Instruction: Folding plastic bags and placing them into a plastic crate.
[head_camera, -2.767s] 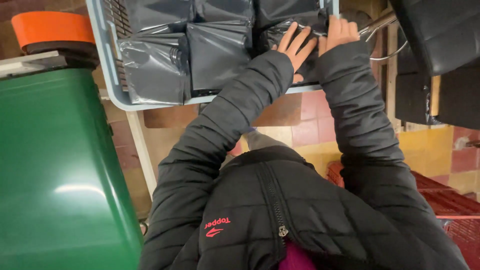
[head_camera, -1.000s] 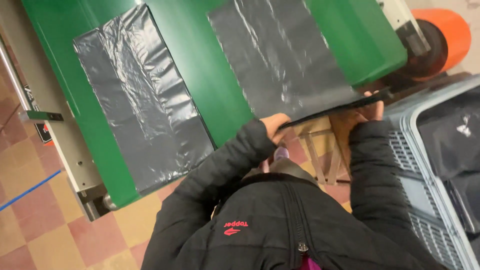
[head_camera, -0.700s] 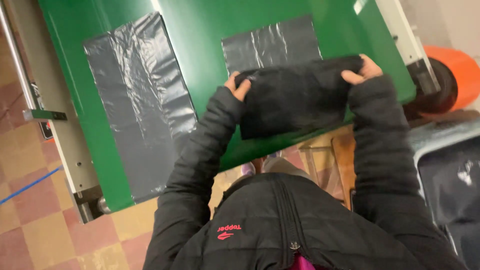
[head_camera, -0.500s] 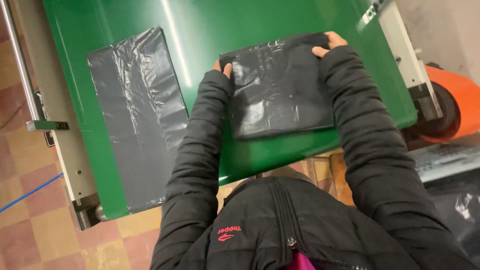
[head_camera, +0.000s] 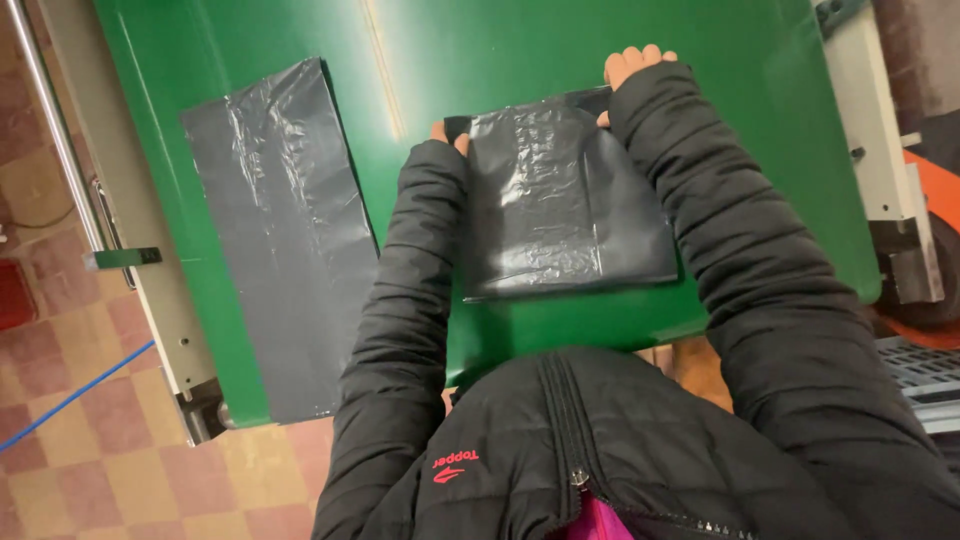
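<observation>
Pressing a folded black plastic bag (head_camera: 565, 200) flat on the green table (head_camera: 500, 50), a person in a black puffer jacket pins its far corners, left hand (head_camera: 450, 133) and right hand (head_camera: 632, 68) each with fingers closed on the edge, apparently to keep it square. A second grey bag (head_camera: 280, 230) lies spread just beside it. Checkered floor tiles (head_camera: 90, 460) show below.
</observation>
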